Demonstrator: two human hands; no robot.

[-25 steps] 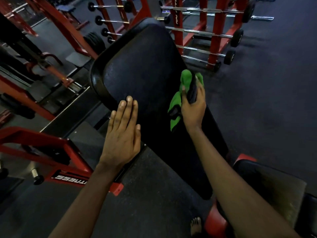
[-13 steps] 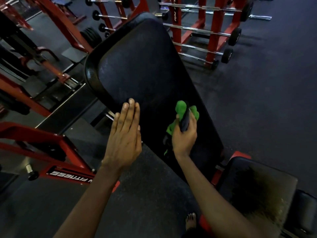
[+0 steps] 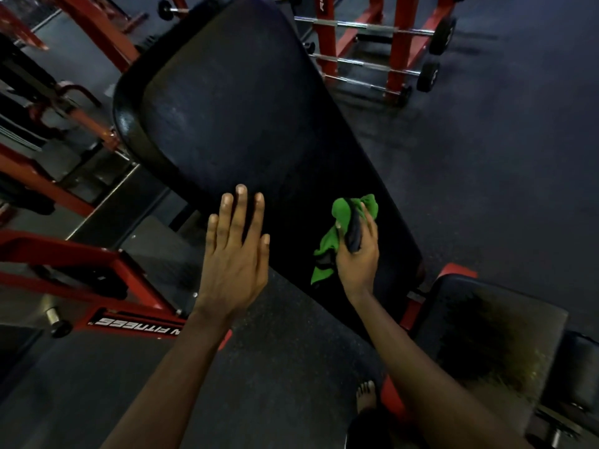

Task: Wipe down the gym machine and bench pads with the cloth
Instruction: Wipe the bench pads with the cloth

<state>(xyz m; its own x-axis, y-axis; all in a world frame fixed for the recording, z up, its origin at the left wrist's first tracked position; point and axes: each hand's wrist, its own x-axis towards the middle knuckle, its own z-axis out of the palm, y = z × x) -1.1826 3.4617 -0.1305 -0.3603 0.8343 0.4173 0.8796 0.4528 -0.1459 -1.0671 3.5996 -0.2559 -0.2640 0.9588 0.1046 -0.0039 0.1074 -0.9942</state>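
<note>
A long black back pad point(image 3: 233, 102) of an incline bench slopes away from me through the middle of the view. My right hand point(image 3: 358, 257) is closed around a bunched green cloth point(image 3: 337, 234) with a dark stripe, pressed on the lower right part of the pad. My left hand point(image 3: 235, 251) lies flat with fingers spread at the pad's lower left edge, holding nothing. The black seat pad point(image 3: 492, 335) sits at the lower right, partly hidden by my right forearm.
Red machine frames point(image 3: 107, 280) and dark plates crowd the left side. A red rack with several barbells point(image 3: 382, 63) stands behind the bench at the top right. Dark rubber flooring point(image 3: 502, 157) stretches to the right. A bare foot point(image 3: 366, 395) shows below the bench.
My right hand has slid the green cloth down the back pad from its upper right edge toward the lower end. My left hand stays flat on the pad's left edge.
</note>
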